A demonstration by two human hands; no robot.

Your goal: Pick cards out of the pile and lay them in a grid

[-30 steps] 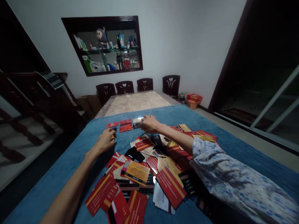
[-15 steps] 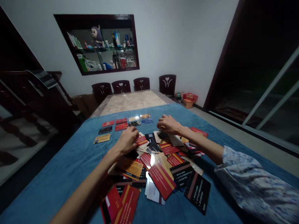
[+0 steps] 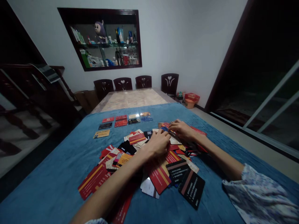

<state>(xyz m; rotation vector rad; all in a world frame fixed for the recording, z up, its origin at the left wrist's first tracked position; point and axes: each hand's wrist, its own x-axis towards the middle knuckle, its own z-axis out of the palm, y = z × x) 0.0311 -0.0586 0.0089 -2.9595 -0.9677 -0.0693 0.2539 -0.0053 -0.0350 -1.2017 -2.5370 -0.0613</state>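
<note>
Far left of the card heap (image 3: pixel 173 157), a dark stair railing with a striped cloth (image 3: pixel 48 74) over it. Now in closer: beyond the heap's left side, here's a yellow card (image 3: pixel 101 134) flat on the blue tablecloth (image 3: pixel 46 174), a black card (image 3: pixel 105 125) behind it, a red card (image 3: pixel 108 119) behind that. Next along, two more red cards (image 3: pixel 121 123), one behind the other; then a pale card (image 3: pixel 134 116) with a dark card (image 3: pixel 134 121) in front; then an orange card (image 3: pixel 145 114) behind a blue card (image 3: pixel 146 119). On the heap's near edge, a whitish card (image 3: pixel 149 188) pokes out. And there's the left hand (image 3: pixel 160 141), over the heap, fingers bent, tips down among the cards; can't tell whether they've pinched one! Right beside it, the right hand (image 3: pixel 181 128) at the heap's far side, fingers curled low by some blue and red cards (image 3: pixel 164 127); gripped or merely touched, can't tell. Heap's near-right corner: a black card with white print (image 3: pixel 192 188). Past the heap's far right, an orange bin (image 3: pixel 189 103).
</note>
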